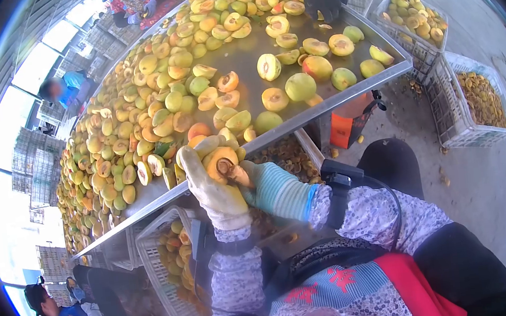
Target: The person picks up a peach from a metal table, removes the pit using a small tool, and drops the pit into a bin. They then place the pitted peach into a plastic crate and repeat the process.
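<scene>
My left hand (214, 189), in a pale glove, is wrapped round a halved yellow fruit (217, 163) near the table's front edge. The fruit's cut face is turned up and shows a brown pit hollow. My right hand (277, 189), in a striped teal glove, meets the fruit from the right with its fingers closed at the hollow; whether it grips a tool or the pit is too small to tell. Just beyond both hands, many whole and halved fruits (165, 99) lie on the metal table (248, 79).
Below the table's edge are a crate of fruit (151, 241) and a bin of brown scraps (283, 158). Two crates (397, 37) (442, 103) stand at the right, near an orange-and-black container (344, 126). Several people work around; a dark-gloved hand (322, 5) rests at the table's far right.
</scene>
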`<state>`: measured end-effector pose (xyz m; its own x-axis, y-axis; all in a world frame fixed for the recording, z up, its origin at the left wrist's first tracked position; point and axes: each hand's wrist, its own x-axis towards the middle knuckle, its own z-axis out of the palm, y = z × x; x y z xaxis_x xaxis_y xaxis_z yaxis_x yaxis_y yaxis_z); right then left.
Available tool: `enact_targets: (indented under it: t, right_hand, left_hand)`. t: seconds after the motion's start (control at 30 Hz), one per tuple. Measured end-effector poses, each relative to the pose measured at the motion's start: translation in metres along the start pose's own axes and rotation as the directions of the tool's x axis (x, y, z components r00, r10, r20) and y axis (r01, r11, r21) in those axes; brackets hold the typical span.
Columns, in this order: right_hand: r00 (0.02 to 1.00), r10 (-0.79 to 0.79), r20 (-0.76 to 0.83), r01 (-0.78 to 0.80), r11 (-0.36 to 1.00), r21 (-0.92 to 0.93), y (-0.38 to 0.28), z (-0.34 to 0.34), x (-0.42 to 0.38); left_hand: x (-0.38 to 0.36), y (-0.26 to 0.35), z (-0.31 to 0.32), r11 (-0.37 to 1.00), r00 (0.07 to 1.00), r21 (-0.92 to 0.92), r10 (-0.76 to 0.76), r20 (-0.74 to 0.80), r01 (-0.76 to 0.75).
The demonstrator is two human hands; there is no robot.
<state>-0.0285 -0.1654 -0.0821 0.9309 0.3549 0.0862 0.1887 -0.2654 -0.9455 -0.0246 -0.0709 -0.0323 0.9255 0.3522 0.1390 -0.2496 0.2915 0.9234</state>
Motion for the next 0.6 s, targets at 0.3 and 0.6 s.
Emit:
enact_targets:
  t: [0.3,0.6]
  right_hand:
    - [0.997,0.063,0.038,-0.061,0.997,-0.053,-0.001,-0.004,-0.002]
    - [0.991,-0.109,0.078,0.098,0.985,0.143,0.007,-0.003,-0.006]
  left_hand:
    - [0.012,-0.006,-0.017,0.767,0.947,0.556,0.269,0.175,-0.32]
    - [0.006,-0.002,-0.016,0.835,0.956,0.482,0.165,0.241,-0.265]
